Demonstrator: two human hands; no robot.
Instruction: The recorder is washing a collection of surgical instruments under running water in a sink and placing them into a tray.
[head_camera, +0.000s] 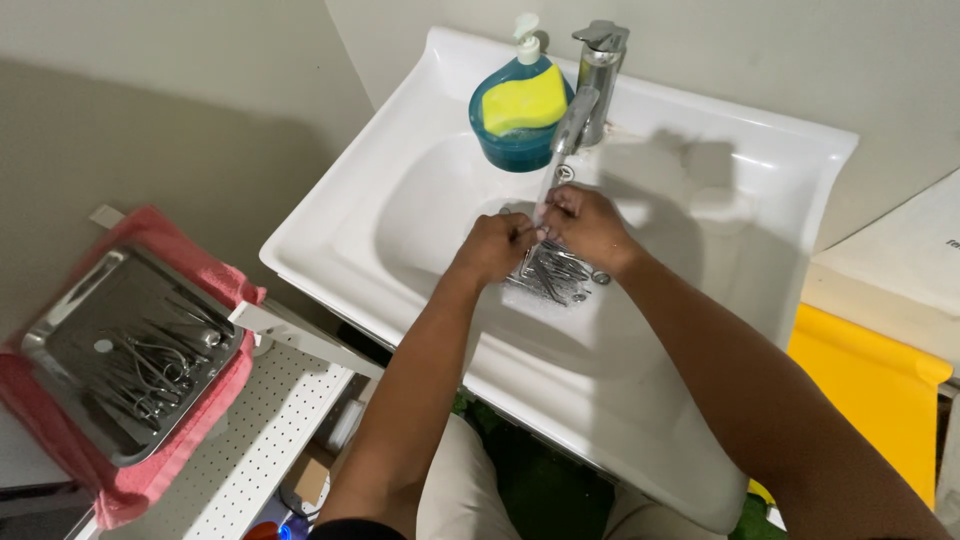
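Both my hands meet under the running water of a chrome tap in a white sink. My left hand and my right hand pinch a small thin metal instrument between them in the water stream. Below the hands, a pile of several metal instruments lies in the basin bottom.
A blue soap dispenser dish with a yellow sponge stands beside the tap. At left, a steel tray holding several scissors and forceps rests on a red towel over a white perforated shelf. A yellow bin stands at right.
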